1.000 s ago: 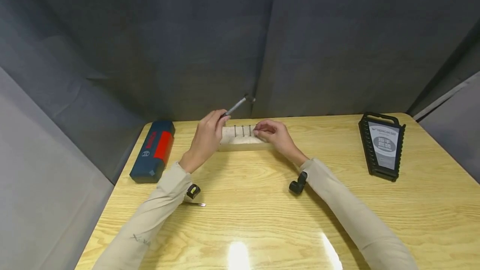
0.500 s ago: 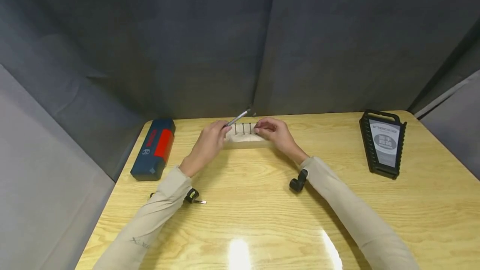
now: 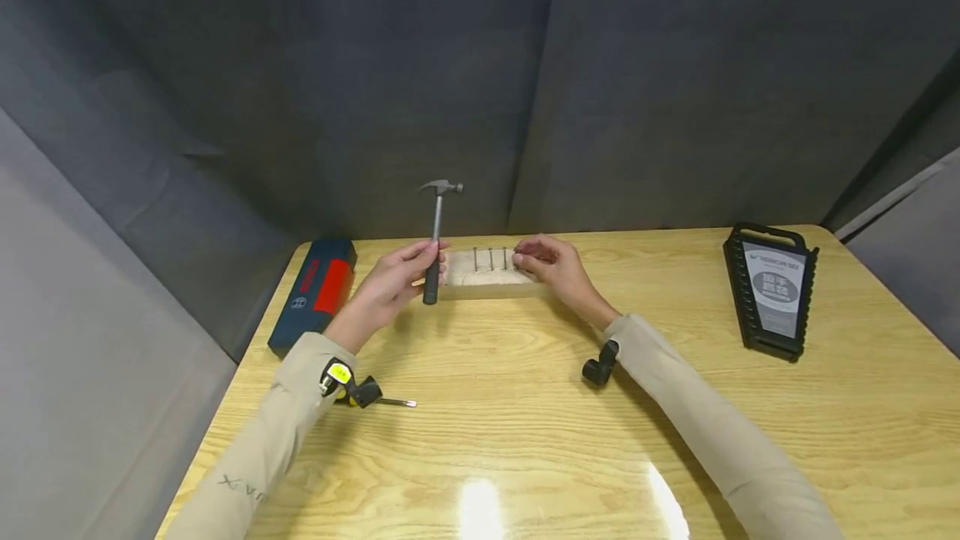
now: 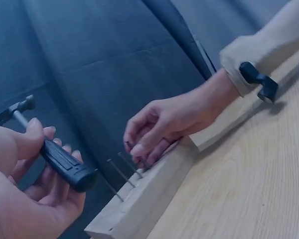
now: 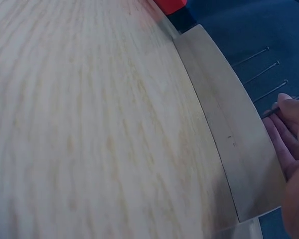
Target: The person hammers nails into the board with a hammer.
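My left hand (image 3: 390,283) grips a claw hammer (image 3: 437,222) by its black handle, left of the block. The hammer's head points up, its claw toward the left. A pale wooden block (image 3: 487,291) lies near the table's back edge, with three nails (image 3: 491,259) standing upright in a row along its top. At the right end of that row, my right hand (image 3: 557,271) pinches another nail (image 5: 272,112) between thumb and fingers, its lower end at the block's top. In the left wrist view this nail is mostly hidden behind the fingers.
A blue and red Bosch case (image 3: 307,298) lies at the table's left edge. Beneath my left wrist lies a screwdriver (image 3: 397,402), its handle partly hidden. A black wrench rack (image 3: 772,290) with a printed label lies at right. Dark curtain (image 3: 420,90) hangs behind the table.
The hammer has swung from slanting over the nails to upright, its head now up and farther left. My left hand has rolled palm-upward, shifting slightly left. The right hand keeps its place at the nail.
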The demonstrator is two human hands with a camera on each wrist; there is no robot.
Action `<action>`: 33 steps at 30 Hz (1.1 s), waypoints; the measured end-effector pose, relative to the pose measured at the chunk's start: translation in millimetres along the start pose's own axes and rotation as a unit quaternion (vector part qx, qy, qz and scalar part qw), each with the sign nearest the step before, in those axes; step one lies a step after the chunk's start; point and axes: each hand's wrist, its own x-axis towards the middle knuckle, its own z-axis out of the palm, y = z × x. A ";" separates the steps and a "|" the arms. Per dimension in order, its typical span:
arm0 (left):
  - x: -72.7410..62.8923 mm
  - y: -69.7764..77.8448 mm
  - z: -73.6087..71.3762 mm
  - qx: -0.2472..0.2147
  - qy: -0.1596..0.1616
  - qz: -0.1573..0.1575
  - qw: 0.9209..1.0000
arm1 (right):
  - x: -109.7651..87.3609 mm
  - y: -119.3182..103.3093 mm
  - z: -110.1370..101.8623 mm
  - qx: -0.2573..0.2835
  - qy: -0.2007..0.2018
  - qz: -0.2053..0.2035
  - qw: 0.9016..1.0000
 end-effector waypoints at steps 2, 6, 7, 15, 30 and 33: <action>-2.5 3.4 -6.0 0.004 0.001 -0.012 1.000 | -0.3 0.6 0.5 0.004 0.003 -0.005 1.000; -5.3 5.9 -14.6 0.032 0.015 -0.022 0.999 | -0.6 1.5 0.7 0.004 0.006 -0.010 1.000; -4.8 5.2 -17.0 0.042 0.016 -0.021 0.999 | -0.6 1.8 0.8 0.005 0.005 -0.011 1.000; 1.4 -5.2 -43.4 0.209 0.057 -0.040 0.976 | 0.2 1.1 2.2 0.009 -0.003 -0.006 1.000; 25.4 -22.8 -62.2 0.288 0.049 -0.092 0.952 | -10.4 -27.4 0.7 -0.012 -0.005 0.005 1.000; 25.3 -25.7 -62.5 0.291 0.045 -0.094 0.951 | -7.6 -16.1 1.1 -0.011 -0.003 0.000 1.000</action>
